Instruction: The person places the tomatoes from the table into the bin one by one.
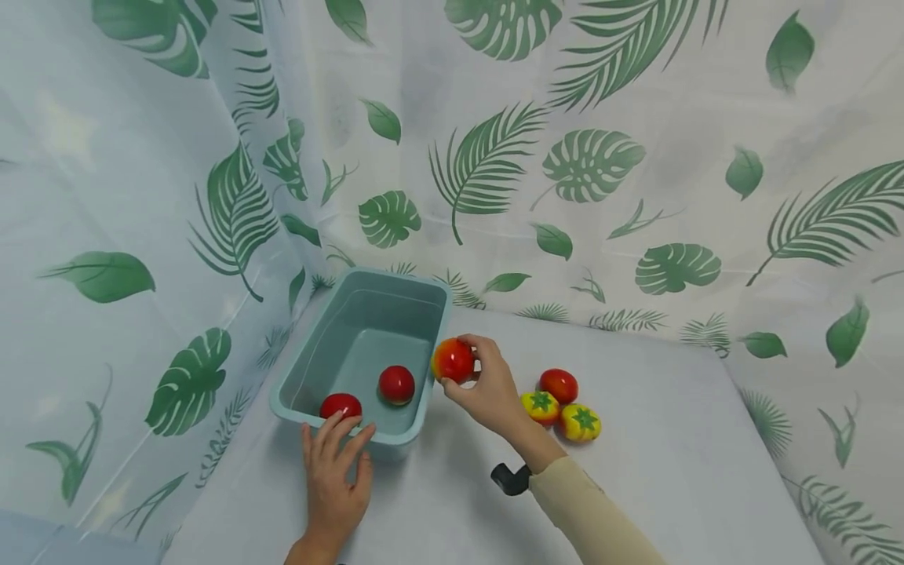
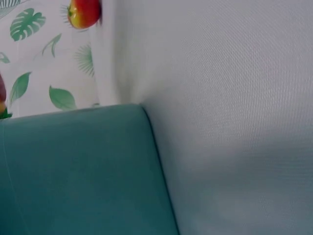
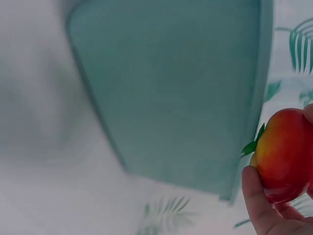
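My right hand [image 1: 487, 388] pinches a red-and-yellow tomato [image 1: 453, 361] between thumb and fingers, right at the right rim of a blue-green plastic bin [image 1: 297, 353]. In the right wrist view this tomato [image 3: 283, 156] shows a green leafy top on its yellow side, with the bin's outer wall [image 3: 171, 93] beside it. My left hand [image 1: 335, 486] lies at the bin's front rim, its fingers spread and relaxed. Inside the bin are two red tomatoes, one [image 1: 341, 406] near the left fingertips and one [image 1: 397, 385] toward the right wall.
Right of the bin, a red tomato [image 1: 559, 386] and two yellow-and-red ones with green tops [image 1: 540, 406] sit grouped on the white table [image 1: 678, 455]. A small black object [image 1: 510, 479] shows beside the right wrist. Leaf-printed curtains [image 1: 494, 259] enclose the back and sides.
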{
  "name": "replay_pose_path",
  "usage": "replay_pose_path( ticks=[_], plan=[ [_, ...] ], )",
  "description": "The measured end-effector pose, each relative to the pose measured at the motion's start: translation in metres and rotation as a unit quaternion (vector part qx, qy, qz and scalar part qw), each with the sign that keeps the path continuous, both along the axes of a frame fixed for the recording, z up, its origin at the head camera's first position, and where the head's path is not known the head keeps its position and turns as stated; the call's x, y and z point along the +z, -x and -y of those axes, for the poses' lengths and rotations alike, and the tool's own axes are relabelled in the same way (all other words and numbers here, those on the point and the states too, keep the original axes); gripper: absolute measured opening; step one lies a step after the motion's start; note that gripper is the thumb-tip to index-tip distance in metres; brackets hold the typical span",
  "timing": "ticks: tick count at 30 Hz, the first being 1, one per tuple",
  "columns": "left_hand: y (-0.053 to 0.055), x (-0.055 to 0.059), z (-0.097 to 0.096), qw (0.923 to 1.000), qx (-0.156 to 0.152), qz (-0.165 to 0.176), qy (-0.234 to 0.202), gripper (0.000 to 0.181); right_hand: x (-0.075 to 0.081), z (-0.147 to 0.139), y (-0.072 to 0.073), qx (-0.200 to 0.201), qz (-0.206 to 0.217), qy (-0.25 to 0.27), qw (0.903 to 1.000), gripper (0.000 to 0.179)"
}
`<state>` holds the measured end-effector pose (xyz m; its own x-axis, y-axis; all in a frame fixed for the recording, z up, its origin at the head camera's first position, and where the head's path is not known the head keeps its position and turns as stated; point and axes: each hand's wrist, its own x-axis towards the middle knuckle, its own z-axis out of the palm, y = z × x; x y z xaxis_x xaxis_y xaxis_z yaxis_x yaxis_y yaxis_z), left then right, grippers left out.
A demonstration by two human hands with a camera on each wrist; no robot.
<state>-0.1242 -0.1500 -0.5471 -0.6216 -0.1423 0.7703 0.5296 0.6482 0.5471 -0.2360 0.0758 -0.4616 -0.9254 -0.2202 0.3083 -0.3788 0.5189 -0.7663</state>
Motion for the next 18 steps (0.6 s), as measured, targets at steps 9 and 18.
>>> replay_pose_path(
  ticks=[9, 18],
  plan=[
    [0.001, -0.004, 0.000, 0.9999, 0.004, 0.008, 0.005, 0.039, 0.010, 0.038, 0.000, 0.080, -0.024, 0.016, 0.9964, 0.066],
    [0.002, -0.005, 0.002, 0.9999, 0.008, 0.008, 0.008, 0.038, 0.011, 0.060, -0.004, 0.132, -0.047, -0.005, 0.9901, 0.065]
  ],
)
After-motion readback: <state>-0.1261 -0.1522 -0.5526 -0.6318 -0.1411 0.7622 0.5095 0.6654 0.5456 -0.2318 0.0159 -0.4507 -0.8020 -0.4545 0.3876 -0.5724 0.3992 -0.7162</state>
